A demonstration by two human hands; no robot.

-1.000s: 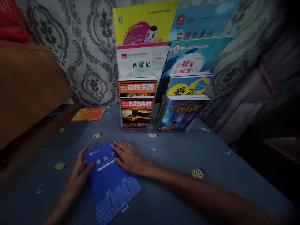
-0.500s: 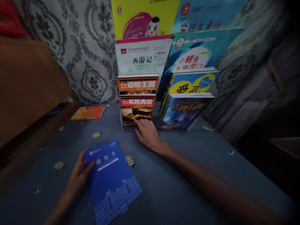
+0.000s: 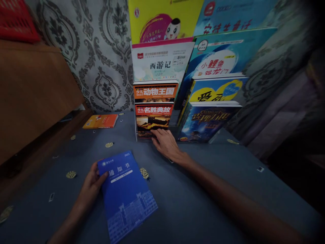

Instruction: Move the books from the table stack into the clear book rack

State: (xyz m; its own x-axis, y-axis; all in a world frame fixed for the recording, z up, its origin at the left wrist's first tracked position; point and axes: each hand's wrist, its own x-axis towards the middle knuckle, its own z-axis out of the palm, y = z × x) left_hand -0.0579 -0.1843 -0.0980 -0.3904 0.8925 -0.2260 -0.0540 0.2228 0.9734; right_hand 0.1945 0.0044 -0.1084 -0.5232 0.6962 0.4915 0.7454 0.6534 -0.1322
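My left hand (image 3: pixel 91 184) grips the upper left edge of a blue booklet (image 3: pixel 129 200), thumb on the cover and the other fingers behind it. The booklet lies tilted low over the table, its white print facing up. My right hand (image 3: pixel 166 144) reaches forward to a clear book rack (image 3: pixel 136 137). Its fingers are extended and rest against the lower front of a red-titled book (image 3: pixel 153 118), with nothing gripped. Behind that book stand an orange-titled book (image 3: pixel 155 92) and a white book (image 3: pixel 159 62). A dark blue book (image 3: pixel 208 120) stands beside them.
More books, including a yellow-green one (image 3: pixel 162 20) and a teal one (image 3: pixel 233 51), rise behind in the rack. An orange book (image 3: pixel 100 121) lies flat at the back left of the table (image 3: pixel 193 210). A wooden cabinet (image 3: pixel 38 98) borders the left side, with a red basket (image 3: pixel 17 20) on top.
The camera view has turned slightly left, so the scene sits further right in the picture. Both hands keep about the same positions at the booklet and the rack.
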